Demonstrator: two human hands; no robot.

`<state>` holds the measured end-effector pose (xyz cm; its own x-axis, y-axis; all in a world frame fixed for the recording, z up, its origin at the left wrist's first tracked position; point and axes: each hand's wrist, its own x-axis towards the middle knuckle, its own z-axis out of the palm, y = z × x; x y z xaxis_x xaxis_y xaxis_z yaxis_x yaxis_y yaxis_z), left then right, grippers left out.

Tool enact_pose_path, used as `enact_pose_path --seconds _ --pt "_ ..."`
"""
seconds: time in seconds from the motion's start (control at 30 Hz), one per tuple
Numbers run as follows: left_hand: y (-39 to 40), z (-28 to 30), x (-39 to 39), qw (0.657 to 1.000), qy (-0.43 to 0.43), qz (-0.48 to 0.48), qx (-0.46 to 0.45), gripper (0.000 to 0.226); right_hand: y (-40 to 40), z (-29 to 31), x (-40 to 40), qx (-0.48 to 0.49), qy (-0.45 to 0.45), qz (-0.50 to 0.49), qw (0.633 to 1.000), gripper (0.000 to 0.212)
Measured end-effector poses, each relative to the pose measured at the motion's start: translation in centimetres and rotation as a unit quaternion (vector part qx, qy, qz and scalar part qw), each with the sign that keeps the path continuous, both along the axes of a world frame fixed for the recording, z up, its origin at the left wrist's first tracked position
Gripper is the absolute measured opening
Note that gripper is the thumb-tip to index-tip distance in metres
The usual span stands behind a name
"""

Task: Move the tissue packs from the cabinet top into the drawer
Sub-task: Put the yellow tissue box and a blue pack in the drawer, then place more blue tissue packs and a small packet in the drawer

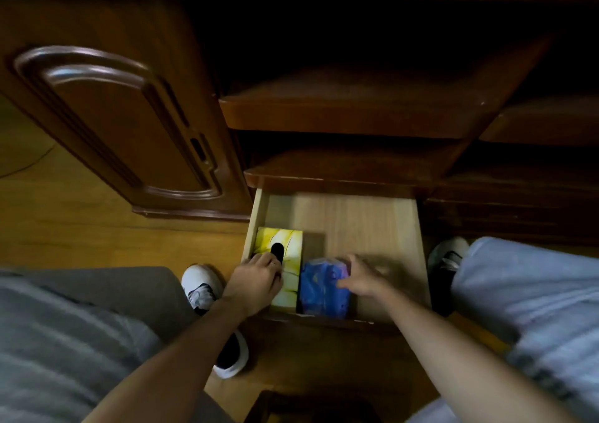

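The light wooden drawer (356,215) is pulled out below the dark cabinet. A yellow tissue box (291,244) with a black oval slot lies in its left front corner. My left hand (259,280) rests on the box's near end, fingers curled over its left edge. Beside it on the right sits a blue plastic tissue pack (317,289). My right hand (359,278) grips the pack's right side, blurred by motion. The cabinet top is out of sight.
A closed cabinet door (123,124) stands to the left. Two open dark shelves (350,114) lie above the drawer. My knees in grey trousers and white shoes (201,286) flank the drawer on a wooden floor. The drawer's back and right part hold nothing.
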<state>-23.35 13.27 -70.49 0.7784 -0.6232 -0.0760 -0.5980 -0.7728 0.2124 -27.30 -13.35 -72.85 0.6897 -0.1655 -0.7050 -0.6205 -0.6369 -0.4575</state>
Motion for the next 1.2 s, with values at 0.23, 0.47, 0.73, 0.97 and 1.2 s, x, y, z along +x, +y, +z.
enact_pose_path --seconds 0.23,0.47,0.73,0.97,1.2 --pt "-5.3 15.9 6.3 0.964 -0.186 0.014 -0.191 0.017 -2.9 15.2 4.1 -0.007 -0.291 -0.009 0.957 0.025" --pt "-8.8 35.5 12.2 0.871 -0.384 -0.014 -0.306 0.014 -5.8 37.2 8.9 -0.100 -0.636 -0.029 0.765 0.011" --pt "-15.2 43.6 24.9 0.922 -0.230 0.141 -0.277 0.059 -8.6 43.5 21.0 -0.326 -0.443 0.065 0.832 0.068" --pt "-20.2 45.9 38.7 0.931 -0.238 0.184 -0.205 0.098 -11.5 43.1 30.3 -0.333 -0.332 0.069 0.880 0.078" --pt "-23.5 43.4 44.0 0.924 -0.172 0.235 -0.247 0.095 -12.9 42.2 34.7 -0.425 -0.443 -0.040 0.788 0.075"
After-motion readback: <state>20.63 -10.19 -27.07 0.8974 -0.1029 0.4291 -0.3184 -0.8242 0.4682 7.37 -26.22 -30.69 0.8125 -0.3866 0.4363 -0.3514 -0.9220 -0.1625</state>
